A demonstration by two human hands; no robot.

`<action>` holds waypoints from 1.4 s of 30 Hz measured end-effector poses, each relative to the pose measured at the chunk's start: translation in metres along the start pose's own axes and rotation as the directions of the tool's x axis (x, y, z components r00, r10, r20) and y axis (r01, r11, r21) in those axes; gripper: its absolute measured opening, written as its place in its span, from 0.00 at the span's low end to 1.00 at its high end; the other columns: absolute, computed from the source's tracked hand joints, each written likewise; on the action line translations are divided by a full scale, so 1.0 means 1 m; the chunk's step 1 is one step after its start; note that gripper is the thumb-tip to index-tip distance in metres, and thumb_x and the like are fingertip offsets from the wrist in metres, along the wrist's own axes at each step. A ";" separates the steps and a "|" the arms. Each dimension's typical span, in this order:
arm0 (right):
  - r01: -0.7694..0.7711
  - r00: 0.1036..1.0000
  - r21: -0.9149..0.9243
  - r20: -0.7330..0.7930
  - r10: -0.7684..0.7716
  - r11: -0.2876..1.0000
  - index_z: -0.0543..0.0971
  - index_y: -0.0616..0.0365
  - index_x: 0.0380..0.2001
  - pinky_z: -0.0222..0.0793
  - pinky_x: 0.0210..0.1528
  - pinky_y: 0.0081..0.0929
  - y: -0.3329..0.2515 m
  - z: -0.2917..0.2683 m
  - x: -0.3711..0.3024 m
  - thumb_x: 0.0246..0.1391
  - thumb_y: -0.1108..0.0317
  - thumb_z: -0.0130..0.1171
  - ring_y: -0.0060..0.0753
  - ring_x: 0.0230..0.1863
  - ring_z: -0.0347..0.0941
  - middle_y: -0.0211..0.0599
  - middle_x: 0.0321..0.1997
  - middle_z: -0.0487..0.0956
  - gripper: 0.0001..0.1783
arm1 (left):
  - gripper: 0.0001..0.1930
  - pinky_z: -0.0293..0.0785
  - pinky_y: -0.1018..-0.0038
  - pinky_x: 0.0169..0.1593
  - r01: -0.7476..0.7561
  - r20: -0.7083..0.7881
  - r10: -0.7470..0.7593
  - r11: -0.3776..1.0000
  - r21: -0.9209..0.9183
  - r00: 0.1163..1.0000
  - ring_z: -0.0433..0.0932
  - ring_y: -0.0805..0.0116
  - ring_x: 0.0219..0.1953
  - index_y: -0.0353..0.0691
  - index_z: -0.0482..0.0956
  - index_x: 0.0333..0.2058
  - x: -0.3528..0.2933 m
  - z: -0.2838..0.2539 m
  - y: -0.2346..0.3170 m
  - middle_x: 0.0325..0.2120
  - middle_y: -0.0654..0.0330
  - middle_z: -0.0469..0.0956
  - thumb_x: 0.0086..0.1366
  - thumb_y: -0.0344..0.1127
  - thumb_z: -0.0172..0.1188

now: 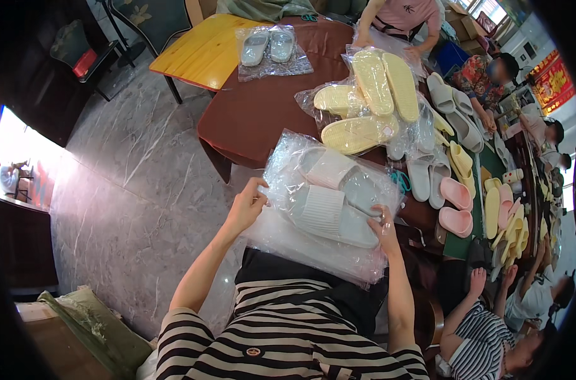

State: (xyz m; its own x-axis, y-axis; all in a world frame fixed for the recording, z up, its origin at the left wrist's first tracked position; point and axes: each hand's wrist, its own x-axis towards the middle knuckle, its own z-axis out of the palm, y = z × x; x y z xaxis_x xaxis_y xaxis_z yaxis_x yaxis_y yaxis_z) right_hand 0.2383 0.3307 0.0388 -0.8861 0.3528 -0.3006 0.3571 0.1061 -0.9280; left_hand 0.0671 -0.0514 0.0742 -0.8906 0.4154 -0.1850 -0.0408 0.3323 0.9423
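Note:
A pair of light grey slippers (326,206) lies in a clear plastic bag (278,158) in front of me, over my lap. With its fingers curled in, my left hand (246,206) pinches the bag's left edge. My right hand (384,229) grips the slippers near their right end, its fingers partly behind shiny plastic. Beneath them spreads a stack of flat clear bags (272,237). Just beyond, bagged yellow slippers (370,104) are heaped on the brown-covered table (243,117), some with soles up.
Another bagged grey pair (267,47) sits at the table's far left, near a yellow wooden top (199,50). Teal scissors (400,182) lie right of my bag. Pink slippers (455,206) and other pairs line a green surface. Co-workers sit along the right; one in pink (405,22) works opposite.

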 end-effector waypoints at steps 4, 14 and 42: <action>0.152 0.988 -0.177 0.032 -0.148 0.972 0.70 0.56 0.56 0.62 0.57 0.26 0.006 0.001 0.007 0.51 0.74 0.63 0.27 0.55 0.66 0.33 0.54 0.70 0.27 | 0.09 0.69 0.75 0.31 -0.121 0.065 0.115 0.987 0.106 0.991 0.73 0.74 0.27 0.37 0.77 0.41 -0.005 -0.003 0.001 0.26 0.59 0.77 0.62 0.28 0.54; 0.412 0.908 -0.334 0.070 -0.413 0.848 0.71 0.54 0.58 0.65 0.54 0.23 0.022 -0.005 0.019 0.50 0.71 0.62 0.26 0.50 0.68 0.31 0.57 0.71 0.30 | 0.05 0.73 0.66 0.38 -0.197 -0.015 0.229 0.865 0.461 0.973 0.77 0.55 0.36 0.38 0.80 0.34 -0.016 0.010 0.012 0.36 0.56 0.75 0.58 0.28 0.64; 0.385 0.923 -0.198 0.107 -0.370 0.902 0.69 0.50 0.60 0.61 0.63 0.33 0.038 -0.010 0.029 0.50 0.74 0.62 0.35 0.62 0.65 0.35 0.62 0.70 0.32 | 0.20 0.59 0.55 0.65 -0.438 0.119 0.478 0.639 0.632 0.870 0.67 0.48 0.61 0.32 0.70 0.56 0.145 0.078 -0.038 0.59 0.46 0.68 0.67 0.29 0.50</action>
State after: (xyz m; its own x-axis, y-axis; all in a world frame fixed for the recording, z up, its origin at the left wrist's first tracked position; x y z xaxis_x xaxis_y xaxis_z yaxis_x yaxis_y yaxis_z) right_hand 0.2294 0.3542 -0.0031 -0.9814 0.1870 0.0426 0.0398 0.4157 -0.9086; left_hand -0.0248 0.0620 -0.0101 -0.7406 0.6213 0.2559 0.6500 0.5659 0.5072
